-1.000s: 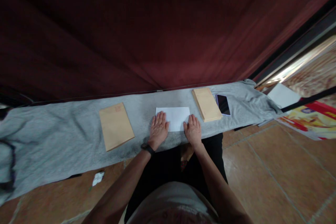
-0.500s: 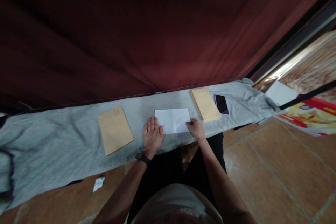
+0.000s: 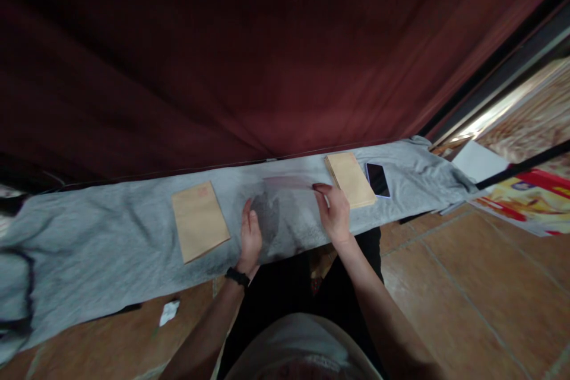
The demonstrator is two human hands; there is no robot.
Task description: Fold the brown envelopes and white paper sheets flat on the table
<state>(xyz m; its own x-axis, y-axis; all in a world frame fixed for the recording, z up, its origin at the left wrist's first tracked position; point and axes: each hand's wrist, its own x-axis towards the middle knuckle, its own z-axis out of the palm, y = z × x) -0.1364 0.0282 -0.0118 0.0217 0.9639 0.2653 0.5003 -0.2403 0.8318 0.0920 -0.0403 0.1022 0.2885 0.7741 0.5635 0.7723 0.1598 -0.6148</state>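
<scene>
My right hand [image 3: 333,211] pinches the right end of a sheet of paper [image 3: 288,181], which is raised and seen almost edge-on as a thin, blurred pale strip. To the left, my left hand [image 3: 251,234] is turned on its side with its fingers stretched out, holding nothing; it wears a dark wristband. Left of that hand, a brown envelope [image 3: 200,222] with a faint reddish mark lies flat on the grey cloth [image 3: 133,237]. Just beyond my right hand is a stack of brown envelopes [image 3: 350,175].
A phone [image 3: 377,180] lies right of the stack. Behind the cloth-covered surface hangs a dark red curtain [image 3: 276,83]. At the right are a black metal bar [image 3: 525,163] and a red and yellow box [image 3: 534,199]. A crumpled white tissue [image 3: 169,312] is on the tiled floor.
The paper, earlier flat on the cloth with a crease in its middle, has been lifted and tilted by my right hand. My left hand has come off it and turned onto its side.
</scene>
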